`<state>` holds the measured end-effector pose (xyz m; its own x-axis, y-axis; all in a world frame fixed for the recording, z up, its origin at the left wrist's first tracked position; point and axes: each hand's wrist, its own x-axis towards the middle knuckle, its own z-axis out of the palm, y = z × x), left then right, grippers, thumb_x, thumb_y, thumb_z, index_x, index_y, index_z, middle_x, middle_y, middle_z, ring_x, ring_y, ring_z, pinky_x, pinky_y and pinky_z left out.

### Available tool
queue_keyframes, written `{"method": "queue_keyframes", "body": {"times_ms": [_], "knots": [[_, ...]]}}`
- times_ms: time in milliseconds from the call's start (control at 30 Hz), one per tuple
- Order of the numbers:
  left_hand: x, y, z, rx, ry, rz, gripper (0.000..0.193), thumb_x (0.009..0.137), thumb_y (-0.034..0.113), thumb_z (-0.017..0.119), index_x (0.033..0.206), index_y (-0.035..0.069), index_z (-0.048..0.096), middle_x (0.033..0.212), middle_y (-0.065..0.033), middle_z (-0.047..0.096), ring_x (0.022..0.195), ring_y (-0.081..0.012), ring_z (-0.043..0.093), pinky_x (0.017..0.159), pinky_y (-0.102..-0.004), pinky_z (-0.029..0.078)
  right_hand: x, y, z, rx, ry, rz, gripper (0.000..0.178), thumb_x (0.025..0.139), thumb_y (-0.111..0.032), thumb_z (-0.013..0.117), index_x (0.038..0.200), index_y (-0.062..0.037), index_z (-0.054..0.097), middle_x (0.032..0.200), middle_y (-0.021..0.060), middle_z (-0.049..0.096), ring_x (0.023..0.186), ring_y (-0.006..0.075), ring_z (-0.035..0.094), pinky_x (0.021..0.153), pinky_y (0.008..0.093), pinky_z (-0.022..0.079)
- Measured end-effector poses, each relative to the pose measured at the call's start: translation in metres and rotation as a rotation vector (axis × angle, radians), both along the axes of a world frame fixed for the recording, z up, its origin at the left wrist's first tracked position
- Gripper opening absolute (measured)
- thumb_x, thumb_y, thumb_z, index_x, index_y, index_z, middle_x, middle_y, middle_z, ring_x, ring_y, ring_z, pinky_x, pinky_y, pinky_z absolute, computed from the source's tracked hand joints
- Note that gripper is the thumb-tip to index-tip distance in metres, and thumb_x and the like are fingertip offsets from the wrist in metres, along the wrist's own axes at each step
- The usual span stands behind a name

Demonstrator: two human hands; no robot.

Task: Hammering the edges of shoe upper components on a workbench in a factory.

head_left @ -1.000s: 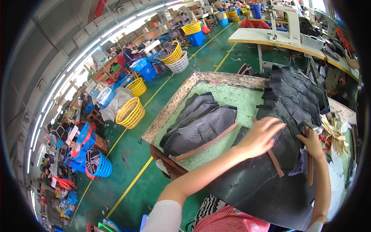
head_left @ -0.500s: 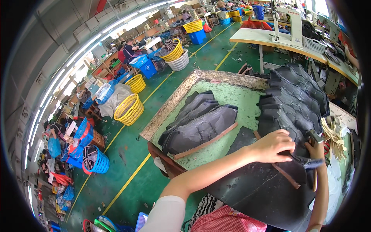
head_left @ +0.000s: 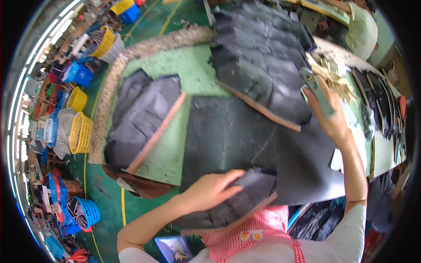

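Observation:
My left hand (head_left: 211,189) grips a curved black leather-like piece (head_left: 251,198) with a brown toothed edge strip, its thumb on top and the fingers partly hidden. This piece lies over the near edge of a black mat (head_left: 228,131), close to my apron. Wrapped in my right hand (head_left: 334,115) is a grey-green hand tool (head_left: 319,94) with a rounded metal end; its exact kind cannot be made out. Just left of that hand, similar black pieces overlap in a long row (head_left: 263,74). A smaller pile of them (head_left: 151,111) lies on the left.
The pale green table (head_left: 193,65) has a raised, worn rim (head_left: 118,70). Cream strips (head_left: 335,76) lie beyond my right hand, with more dark pieces (head_left: 377,101) at the right. Yellow baskets (head_left: 81,131) stand on the floor to the left. Another person (head_left: 362,33) is at the far right.
The view has turned downward and right. My left hand has drawn a black piece from the front of the row toward my body. My right hand, with the tool, has come away from that piece.

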<state>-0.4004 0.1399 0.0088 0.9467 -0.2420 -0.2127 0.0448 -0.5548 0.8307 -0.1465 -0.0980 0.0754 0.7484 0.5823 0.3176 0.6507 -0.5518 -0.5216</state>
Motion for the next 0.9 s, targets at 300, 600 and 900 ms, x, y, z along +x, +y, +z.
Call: {"method": "queue_keyframes", "body": {"times_ms": [300,600,900], "knots": [[0.025,-0.010,-0.006,0.184,-0.295,0.091,0.046,0.080,0.012,0.078,0.124,0.007,0.068,0.102,-0.0084,0.066,0.096,-0.0290,0.059,0.087,-0.0407,0.046,-0.120,-0.015,-0.017,-0.259,0.635,0.507,0.024,0.094,-0.013,0.066,0.109,-0.0005,0.052,0.082,0.0235,0.068,0.077,0.0440,0.070,0.065,0.0497,0.055],[0.050,0.006,-0.023,0.213,-0.468,0.062,0.022,0.069,0.014,0.087,0.090,0.015,0.078,0.090,0.0024,0.070,0.090,-0.0210,0.061,0.083,-0.0362,0.043,-0.116,-0.009,-0.015,-0.240,0.823,0.509,0.026,0.093,-0.014,0.066,0.108,-0.0004,0.051,0.081,0.0204,0.066,0.075,0.0446,0.068,0.064,0.0486,0.055],[0.050,0.007,-0.034,0.344,-0.839,-0.093,0.022,0.069,0.013,0.079,0.090,0.014,0.076,0.095,0.0008,0.066,0.093,-0.0243,0.061,0.082,-0.0428,0.048,-0.103,0.014,-0.019,-0.324,0.613,0.511,0.035,0.086,-0.008,0.066,0.112,0.0000,0.045,0.078,0.0229,0.066,0.074,0.0447,0.070,0.061,0.0513,0.055]]}}
